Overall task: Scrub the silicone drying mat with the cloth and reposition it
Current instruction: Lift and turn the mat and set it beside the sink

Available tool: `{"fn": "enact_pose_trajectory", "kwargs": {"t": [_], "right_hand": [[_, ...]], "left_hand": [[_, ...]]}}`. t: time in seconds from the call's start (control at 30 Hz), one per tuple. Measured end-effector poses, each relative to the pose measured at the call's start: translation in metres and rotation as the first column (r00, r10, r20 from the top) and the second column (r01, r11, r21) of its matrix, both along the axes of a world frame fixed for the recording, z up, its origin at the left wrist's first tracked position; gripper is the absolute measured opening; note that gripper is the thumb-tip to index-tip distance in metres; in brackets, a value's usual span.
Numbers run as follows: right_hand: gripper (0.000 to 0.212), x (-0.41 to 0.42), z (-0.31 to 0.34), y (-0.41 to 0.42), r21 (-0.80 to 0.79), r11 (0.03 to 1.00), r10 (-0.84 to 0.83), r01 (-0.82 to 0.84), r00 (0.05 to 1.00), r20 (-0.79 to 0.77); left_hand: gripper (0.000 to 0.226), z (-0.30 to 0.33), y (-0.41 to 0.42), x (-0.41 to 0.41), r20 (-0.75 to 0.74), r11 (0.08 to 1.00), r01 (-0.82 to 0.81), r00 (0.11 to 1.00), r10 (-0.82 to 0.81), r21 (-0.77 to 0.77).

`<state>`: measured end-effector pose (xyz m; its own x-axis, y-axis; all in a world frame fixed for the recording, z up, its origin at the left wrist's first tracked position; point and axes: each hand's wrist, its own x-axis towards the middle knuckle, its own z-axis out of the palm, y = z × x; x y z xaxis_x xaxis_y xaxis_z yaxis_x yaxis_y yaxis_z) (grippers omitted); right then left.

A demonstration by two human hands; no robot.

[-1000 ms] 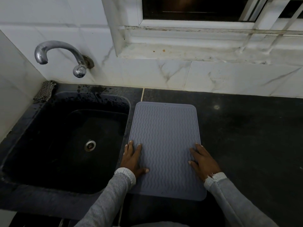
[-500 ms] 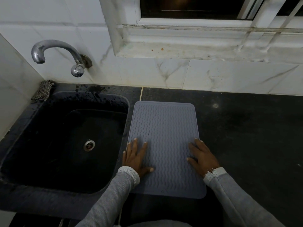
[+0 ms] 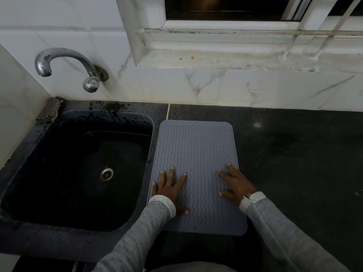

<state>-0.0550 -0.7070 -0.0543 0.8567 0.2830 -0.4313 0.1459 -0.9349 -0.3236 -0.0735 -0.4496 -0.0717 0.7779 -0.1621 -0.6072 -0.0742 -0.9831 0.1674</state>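
The grey silicone drying mat (image 3: 196,154), ribbed with wavy lines, lies flat on the black counter just right of the sink. My left hand (image 3: 170,188) rests flat on the mat's near left part, fingers spread. Flat on the near right part, by the mat's right edge, lies my right hand (image 3: 236,184). Neither hand holds anything. A checked cloth (image 3: 50,112) lies bunched at the sink's far left corner, well away from both hands.
A black sink (image 3: 39,158) with a metal drain (image 3: 106,174) fills the left side. A chrome tap (image 3: 64,65) juts from the tiled wall above it. The black counter (image 3: 294,163) stretches right of the mat. A window sill runs along the back wall.
My left hand has slid a little further onto the mat with its fingers spread wider. The right hand stays almost in place. The mat has hardly moved.
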Motion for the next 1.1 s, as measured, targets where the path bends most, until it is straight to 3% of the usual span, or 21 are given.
{"fn": "enact_pose_trajectory", "kwargs": {"t": [1.1], "right_hand": [[0.078, -0.0039, -0.0024, -0.0005, 0.006, 1.0, -0.023, 0.023, 0.999, -0.032]], "left_hand": [[0.122, 0.0024, 0.0001, -0.0047, 0.003, 1.0, 0.009, 1.0, -0.009, -0.024]]}}
